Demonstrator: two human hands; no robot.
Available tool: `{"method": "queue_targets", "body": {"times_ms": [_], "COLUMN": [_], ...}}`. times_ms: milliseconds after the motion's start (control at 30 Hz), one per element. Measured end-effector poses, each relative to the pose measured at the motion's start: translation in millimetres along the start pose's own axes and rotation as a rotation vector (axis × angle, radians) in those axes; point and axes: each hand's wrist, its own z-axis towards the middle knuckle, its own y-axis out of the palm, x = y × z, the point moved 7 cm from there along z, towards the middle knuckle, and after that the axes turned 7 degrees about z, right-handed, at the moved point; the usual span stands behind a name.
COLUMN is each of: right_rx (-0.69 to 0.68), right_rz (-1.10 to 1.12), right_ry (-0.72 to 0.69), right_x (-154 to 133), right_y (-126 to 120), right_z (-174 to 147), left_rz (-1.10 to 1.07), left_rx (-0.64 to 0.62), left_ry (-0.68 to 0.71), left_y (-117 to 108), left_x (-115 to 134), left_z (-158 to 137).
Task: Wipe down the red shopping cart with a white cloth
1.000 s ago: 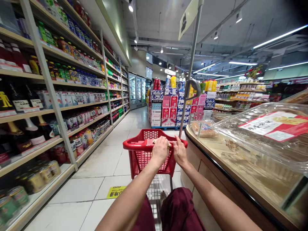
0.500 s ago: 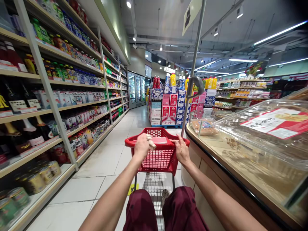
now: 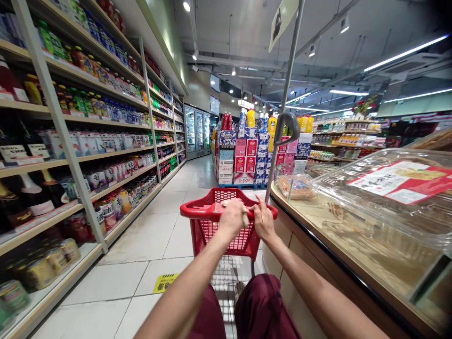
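Note:
A red plastic shopping cart (image 3: 201,214) with a lattice basket stands in front of my knees. My left hand (image 3: 231,217) is closed over the middle of its handle, around a small pale, crumpled-looking item (image 3: 245,217) that pokes out on the thumb side. What that item is I cannot make out. At the right end of the handle, my right hand (image 3: 263,220) grips the cart, its index finger raised. The two hands are close together. Most of the basket's inside is hidden behind the handle and hands.
Drink shelves (image 3: 116,153) run along the left. On the right, a curved counter (image 3: 300,212) carries clear packs of baked goods (image 3: 399,181), close beside the cart. A grey pole (image 3: 287,77) rises at its corner. Stacked cartons (image 3: 243,160) stand ahead; a yellow sticker (image 3: 164,282) marks the floor.
My left hand has slid right along the handle toward my right hand, carrying the pale item. The view has shifted slightly, and more of the yellow floor sticker shows.

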Motion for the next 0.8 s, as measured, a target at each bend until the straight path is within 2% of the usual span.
{"method": "queue_targets", "body": {"times_ms": [67, 233, 400, 567, 700, 800], "right_rx": [0.005, -0.024, -0.032, -0.004, 0.026, 0.023], "right_rz": [0.005, 0.026, 0.037, 0.031, 0.005, 0.034], "right_ry": [0.002, -0.006, 0.011, 0.01, -0.019, -0.031], "right_x": [0, -4, -4, -6, -8, -9], "right_y": [-1, 1, 2, 1, 0, -1], "right_z": [-1, -5, -3, -3, -5, -6], "left_rz": [-0.016, 0.005, -0.026, 0.0, -0.021, -0.016], "left_rx": [-0.014, 0.009, -0.037, -0.011, -0.021, 0.005], "left_ry": [0.034, -0.105, 0.011, -0.092, -0.015, -0.053], "left_y": [4, -7, -2, -16, -8, -10], "left_x": [10, -14, 7, -10, 4, -5], "left_z": [2, 4, 2, 2, 4, 3]}}
